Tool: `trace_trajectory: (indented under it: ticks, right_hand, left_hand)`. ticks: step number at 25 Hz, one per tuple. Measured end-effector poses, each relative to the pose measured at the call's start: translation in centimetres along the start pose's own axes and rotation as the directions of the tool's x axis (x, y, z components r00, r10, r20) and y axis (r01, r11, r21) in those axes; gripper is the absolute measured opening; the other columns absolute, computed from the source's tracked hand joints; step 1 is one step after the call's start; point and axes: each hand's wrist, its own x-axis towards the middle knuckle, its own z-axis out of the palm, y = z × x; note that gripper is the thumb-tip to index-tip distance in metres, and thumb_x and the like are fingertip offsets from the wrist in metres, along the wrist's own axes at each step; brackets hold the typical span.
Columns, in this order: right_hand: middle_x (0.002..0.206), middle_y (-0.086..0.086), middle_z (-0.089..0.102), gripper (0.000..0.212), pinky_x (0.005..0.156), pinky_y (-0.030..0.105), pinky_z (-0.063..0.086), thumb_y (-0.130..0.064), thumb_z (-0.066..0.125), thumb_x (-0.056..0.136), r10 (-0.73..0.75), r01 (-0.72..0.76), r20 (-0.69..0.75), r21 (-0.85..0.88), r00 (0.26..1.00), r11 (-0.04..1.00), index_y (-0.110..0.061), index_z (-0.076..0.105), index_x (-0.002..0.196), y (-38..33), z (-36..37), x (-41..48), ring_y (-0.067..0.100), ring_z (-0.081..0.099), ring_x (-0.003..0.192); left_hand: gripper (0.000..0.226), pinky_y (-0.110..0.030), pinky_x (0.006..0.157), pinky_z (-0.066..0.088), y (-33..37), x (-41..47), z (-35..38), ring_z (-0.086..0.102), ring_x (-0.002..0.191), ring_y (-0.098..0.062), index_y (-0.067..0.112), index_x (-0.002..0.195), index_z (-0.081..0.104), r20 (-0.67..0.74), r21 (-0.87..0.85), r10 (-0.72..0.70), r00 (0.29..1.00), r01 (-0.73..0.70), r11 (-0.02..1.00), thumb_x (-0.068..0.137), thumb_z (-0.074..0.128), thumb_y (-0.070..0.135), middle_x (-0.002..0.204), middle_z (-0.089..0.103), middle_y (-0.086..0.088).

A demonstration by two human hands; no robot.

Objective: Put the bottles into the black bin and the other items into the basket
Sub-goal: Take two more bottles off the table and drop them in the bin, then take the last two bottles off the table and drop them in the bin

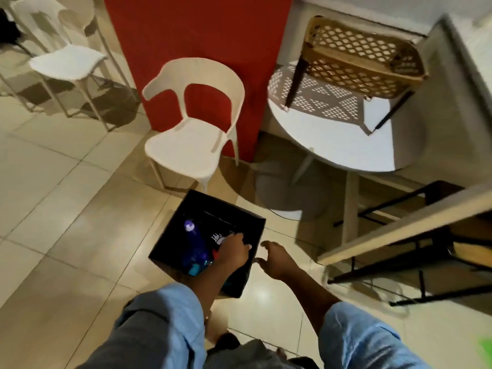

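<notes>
While reaching, fingers (234, 239) inside black bin (170, 251)

This looks like a café or canteen seating area. Glossy beige floor tiles (66, 235) fill the left and lower frame. Matching white plastic chairs stand about: one chair (191, 134) at centre against a red pillar (197, 30), more at the upper left. A round white worktop (343, 145) on a pedestal sits at the upper right, and a long wood-edged bench (399, 230) on black metal legs runs along the right.
</notes>
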Motion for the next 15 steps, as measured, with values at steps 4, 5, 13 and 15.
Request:
trace_trajectory:
  ticks: [4, 5, 13, 15]
  right_hand:
    - [0.147, 0.009, 0.042, 0.058, 0.109, 0.038, 0.037, -0.036, 0.055, 0.094, 0.024, -0.03, -0.249, -0.019, 0.968, 0.999, -0.011, 0.037, 0.143, 3.3, -1.1, -3.4, 0.027, 0.04, 0.135]
    - [0.149, 0.008, 0.039, 0.06, 0.111, 0.039, 0.035, -0.037, 0.054, 0.094, 0.034, -0.042, -0.292, -0.022, 0.956, 0.999, -0.011, 0.035, 0.144, 4.3, -1.2, -4.4, 0.026, 0.036, 0.138]
    - [0.156, 0.007, 0.029, 0.066, 0.116, 0.044, 0.025, -0.041, 0.053, 0.093, 0.088, -0.091, -0.465, 0.017, 0.881, 0.996, -0.013, 0.029, 0.148, 13.0, -0.7, -15.5, 0.024, 0.021, 0.147]
    - [0.158, 0.006, 0.025, 0.067, 0.117, 0.045, 0.023, -0.039, 0.054, 0.094, 0.105, -0.106, -0.49, 0.026, 0.866, 0.994, -0.015, 0.026, 0.15, 15.5, 0.0, -19.1, 0.023, 0.017, 0.148]
  left_hand:
    - [0.058, -0.039, 0.119, 0.021, 4.2, -1.0, 3.2, 0.019, 0.147, -0.032, 0.011, 0.151, 0.027, -0.067, 0.215, 0.233, 0.97, -0.214, 0.953, 0.1, 0.047, 0.032, 0.156, 0.028, -0.014]
    - [0.059, -0.04, 0.119, 0.02, 5.2, -1.6, 4.3, 0.015, 0.148, -0.032, 0.013, 0.152, 0.025, -0.062, 0.251, 0.276, 0.959, -0.253, 0.934, 0.1, 0.045, 0.033, 0.158, 0.025, -0.013]
    - [0.052, -0.039, 0.119, 0.017, 11.7, -10.0, 13.5, 0.014, 0.149, -0.029, 0.018, 0.152, 0.026, -0.026, 0.364, 0.404, 0.914, -0.368, 0.856, 0.103, 0.037, 0.033, 0.159, 0.025, -0.01]
    - [0.051, -0.038, 0.12, 0.015, 13.3, -13.0, 16.5, 0.011, 0.15, -0.028, 0.018, 0.152, 0.024, -0.025, 0.39, 0.438, 0.899, -0.395, 0.832, 0.104, 0.035, 0.03, 0.16, 0.023, -0.009]
